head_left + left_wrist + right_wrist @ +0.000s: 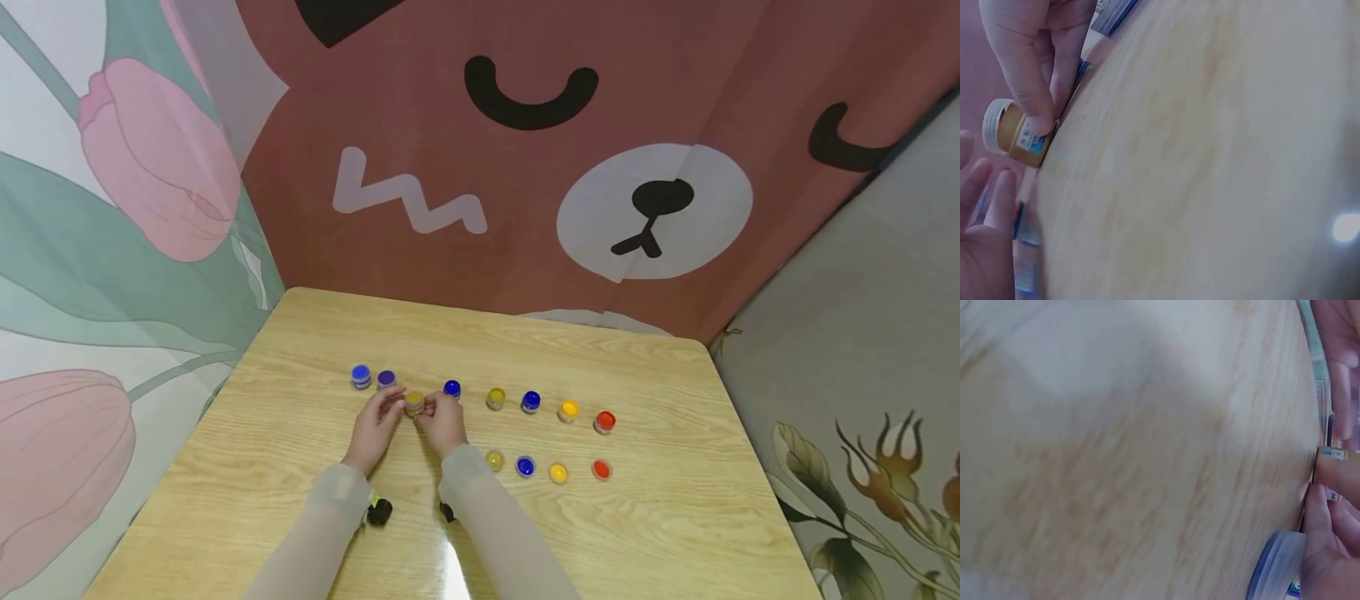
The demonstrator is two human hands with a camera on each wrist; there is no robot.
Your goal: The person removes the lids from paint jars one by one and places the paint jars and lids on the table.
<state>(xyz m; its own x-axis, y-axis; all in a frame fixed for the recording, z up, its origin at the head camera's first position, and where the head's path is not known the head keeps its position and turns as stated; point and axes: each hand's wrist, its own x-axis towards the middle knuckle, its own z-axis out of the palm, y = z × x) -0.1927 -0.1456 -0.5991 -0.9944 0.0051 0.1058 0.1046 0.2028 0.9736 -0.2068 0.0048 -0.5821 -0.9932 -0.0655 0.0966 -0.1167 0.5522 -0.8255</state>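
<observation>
A small paint jar (415,404) with ochre-yellow paint is between the two hands. In the left wrist view, its ridged clear lid (994,126) is on it. My right hand (444,422) pinches the jar between thumb and fingers at its labelled side, at table level. My left hand (372,429) is on the jar's other side, with fingers extended and apart from it in the left wrist view. Just behind the left hand stand a purple jar (386,379) and a blue jar (361,377). Another dark blue jar (452,388) is behind the right hand.
Yellow (496,398), blue (531,402), orange (569,411) and red (604,422) jars continue the row rightward. Nearer lie flat round pieces, apparently lids, in yellow (495,460), blue (525,466), orange (558,473) and red (602,469). A printed curtain (420,267) hangs behind the wooden table (660,517).
</observation>
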